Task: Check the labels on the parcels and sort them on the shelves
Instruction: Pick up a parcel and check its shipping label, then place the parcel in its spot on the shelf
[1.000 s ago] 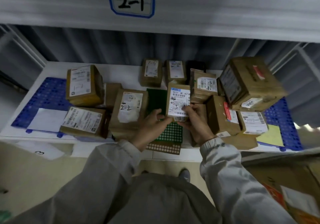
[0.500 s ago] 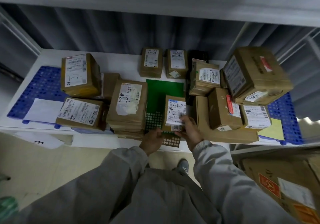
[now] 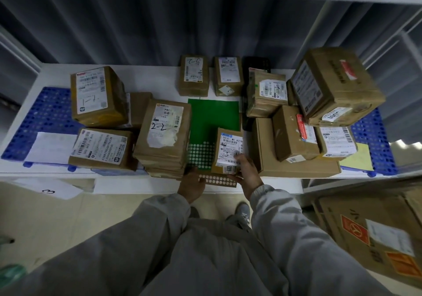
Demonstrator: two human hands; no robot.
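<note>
The right hand (image 3: 247,173) has its grip on a small brown parcel (image 3: 228,151), fingers curled over its near right corner and white label; the parcel lies on a green card (image 3: 213,117) printed with white dots, at the front edge of the white shelf (image 3: 155,76). The left hand (image 3: 191,184) rests loosely open at the shelf edge, touching a brown dotted strip (image 3: 219,180). Beside it stands a taped cardboard stack marked "2-2" (image 3: 164,133). More labelled cardboard parcels crowd both sides, some on blue perforated mats (image 3: 45,117). Grey corrugated panelling (image 3: 159,26) backs the shelf; a large carton (image 3: 376,234) sits on the floor at the right
</note>
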